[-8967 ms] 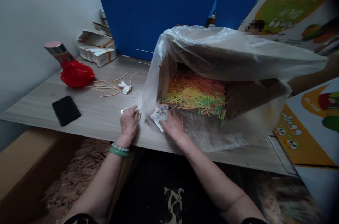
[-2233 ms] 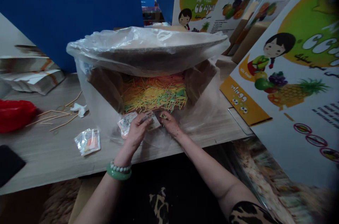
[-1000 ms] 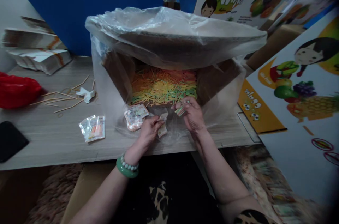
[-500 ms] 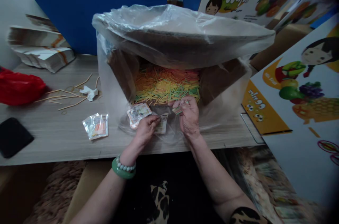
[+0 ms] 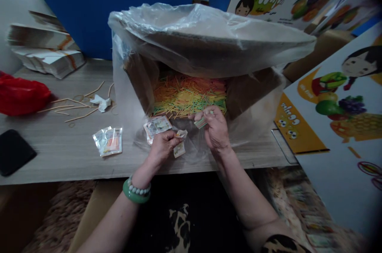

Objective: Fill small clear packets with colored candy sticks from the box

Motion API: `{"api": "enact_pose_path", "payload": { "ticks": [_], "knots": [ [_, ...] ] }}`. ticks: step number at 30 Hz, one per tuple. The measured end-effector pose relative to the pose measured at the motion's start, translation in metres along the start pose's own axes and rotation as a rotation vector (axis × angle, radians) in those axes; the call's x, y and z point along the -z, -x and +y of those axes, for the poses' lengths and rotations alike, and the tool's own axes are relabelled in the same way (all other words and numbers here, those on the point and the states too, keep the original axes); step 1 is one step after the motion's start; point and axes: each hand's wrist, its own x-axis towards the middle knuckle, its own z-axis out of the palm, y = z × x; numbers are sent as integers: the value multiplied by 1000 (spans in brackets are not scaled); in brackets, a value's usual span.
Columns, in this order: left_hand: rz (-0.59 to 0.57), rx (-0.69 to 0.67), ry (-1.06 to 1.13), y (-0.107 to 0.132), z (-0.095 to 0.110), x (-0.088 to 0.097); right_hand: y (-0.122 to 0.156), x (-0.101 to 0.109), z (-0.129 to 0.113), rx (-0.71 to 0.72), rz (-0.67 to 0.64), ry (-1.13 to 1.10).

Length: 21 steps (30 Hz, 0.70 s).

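Observation:
My left hand [image 5: 162, 145] pinches a small printed packet [image 5: 179, 148], which bends at its top by my fingertips. Just beyond that hand lie more flat printed packets [image 5: 157, 125] on the plastic. My right hand [image 5: 216, 127] is closed on a small bundle of thin candy sticks [image 5: 201, 122], pale green and pinkish. Both hands are at the front of a cardboard box lined with a clear plastic bag [image 5: 191, 61]. Inside lies a heap of thin coloured sticks [image 5: 188, 95], orange and pink at the back, yellow and green nearer me.
On the left are two filled packets [image 5: 110, 141], loose rubber bands [image 5: 77, 110], a crumpled tissue [image 5: 101, 103], a red plastic bag [image 5: 22, 94], a black flat object [image 5: 14, 152] and banded stacks of packets [image 5: 50, 57]. A printed carton [image 5: 334, 117] stands at the right.
The packet in my left hand has turned and creased, its upper part now folded by my fingers. My right hand keeps the sticks nearly in place, more of them showing. The view has shifted slightly.

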Motion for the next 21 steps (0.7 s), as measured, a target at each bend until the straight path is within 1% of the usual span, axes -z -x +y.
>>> {"api": "enact_pose_path", "payload": {
  "ticks": [1,3,5,7,10,13,17,21],
  "knots": [
    [-14,17,13,0,1,-1,0,-10,-7,5,-17,-62],
    [-44,35,27,1,4,-3,2,-28,-13,11,-35,-128],
    [-68,43,36,3,8,-4,7,-39,-10,14,-38,-144],
    [-83,50,67,4,11,-3,12,-43,-2,18,-34,-126],
    [-100,74,135,5,12,0,18,-40,11,28,-19,-61],
    [-101,80,175,6,13,1,21,-32,18,24,-22,9],
    [-101,67,206,6,14,1,23,-23,17,-32,-72,106],
    [-88,43,219,7,16,0,23,-18,14,-131,-140,205]
  ]
}}
